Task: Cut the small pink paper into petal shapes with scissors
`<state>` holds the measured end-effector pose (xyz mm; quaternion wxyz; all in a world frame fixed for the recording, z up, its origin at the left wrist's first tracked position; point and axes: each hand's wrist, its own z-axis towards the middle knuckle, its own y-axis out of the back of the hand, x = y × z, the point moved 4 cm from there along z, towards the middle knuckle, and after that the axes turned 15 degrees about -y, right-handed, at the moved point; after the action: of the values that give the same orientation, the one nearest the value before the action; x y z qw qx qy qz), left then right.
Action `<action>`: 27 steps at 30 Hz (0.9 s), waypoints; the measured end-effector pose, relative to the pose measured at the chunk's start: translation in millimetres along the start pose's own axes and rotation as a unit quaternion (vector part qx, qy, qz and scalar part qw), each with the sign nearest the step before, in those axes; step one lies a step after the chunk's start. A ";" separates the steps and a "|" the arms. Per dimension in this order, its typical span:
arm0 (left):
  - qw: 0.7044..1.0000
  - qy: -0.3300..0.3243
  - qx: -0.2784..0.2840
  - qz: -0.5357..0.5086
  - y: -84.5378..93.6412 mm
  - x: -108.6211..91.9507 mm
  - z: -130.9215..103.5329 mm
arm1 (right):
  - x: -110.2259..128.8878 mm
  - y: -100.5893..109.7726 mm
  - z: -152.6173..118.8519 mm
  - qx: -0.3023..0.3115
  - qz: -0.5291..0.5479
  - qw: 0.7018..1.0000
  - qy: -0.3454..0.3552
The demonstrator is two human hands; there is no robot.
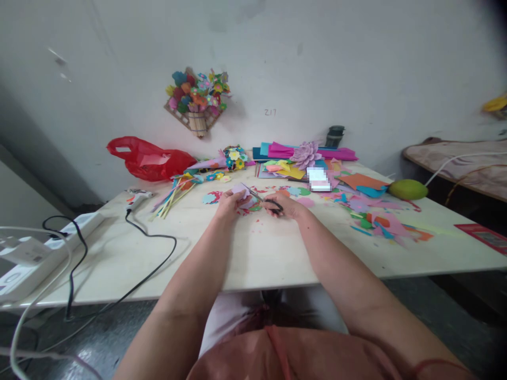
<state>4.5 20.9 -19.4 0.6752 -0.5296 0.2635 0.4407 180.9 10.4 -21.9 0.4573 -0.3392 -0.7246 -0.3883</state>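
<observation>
Surface (269,264), left end: power strip (81,227); glue gun (138,199) to its right, paper strips (168,203) farther right. Back left: bag (150,161). Centre: scissors (254,194) in right hand (282,205), paper piece (238,190) in left hand (228,205). Back right: cup (335,137) behind folded sheets (336,154); phone (319,180) before them. Right: fruit (407,189), scraps (382,222) before it. Wall (277,63), above surface: flower basket (197,124). Beyond, right: bed (467,155).

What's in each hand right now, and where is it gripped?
Left hand: pale purple paper, pinched near its lower left edge. Right hand: scissors, held by the black handles.
</observation>
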 end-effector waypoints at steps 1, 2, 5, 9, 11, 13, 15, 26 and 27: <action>1.000 -0.004 0.002 -0.001 0.0 0.1 0.2 | -0.6 0.5 0.9 0.003 -0.002 1.000 0.004; 1.000 -0.007 0.004 -0.002 -0.2 0.2 0.2 | -1.3 1.0 1.8 0.005 -0.003 1.000 0.008; 1.000 -0.010 0.011 -0.007 -1.4 -0.2 -0.4 | -3.0 2.4 4.8 0.007 -0.005 1.000 0.017; 1.000 0.003 0.018 -0.005 -3.2 -1.2 -2.6 | -3.9 2.9 7.6 -0.001 -0.003 1.000 0.022; 1.000 0.009 0.021 -0.003 -3.6 -1.5 -3.4 | -3.4 2.6 7.6 -0.006 0.000 1.000 0.023; 1.000 0.009 0.025 -0.001 -3.7 -1.5 -3.8 | -2.4 2.1 6.8 -0.009 0.000 1.000 0.025; 0.999 0.008 0.031 0.003 -3.8 -1.4 -3.9 | -1.5 1.5 5.8 -0.011 -0.001 1.000 0.026; 0.999 0.016 0.042 0.009 -4.2 -0.2 -4.0 | -2.0 2.0 5.7 -0.014 0.005 1.000 0.021; 0.999 0.017 0.041 0.009 -4.2 -0.2 -4.2 | -2.4 2.3 6.4 -0.014 0.005 1.000 0.021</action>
<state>8.5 16.7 -18.5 0.6875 -0.5065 0.2980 0.4266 181.1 16.8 -25.3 0.4696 -0.3415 -0.7072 -0.4034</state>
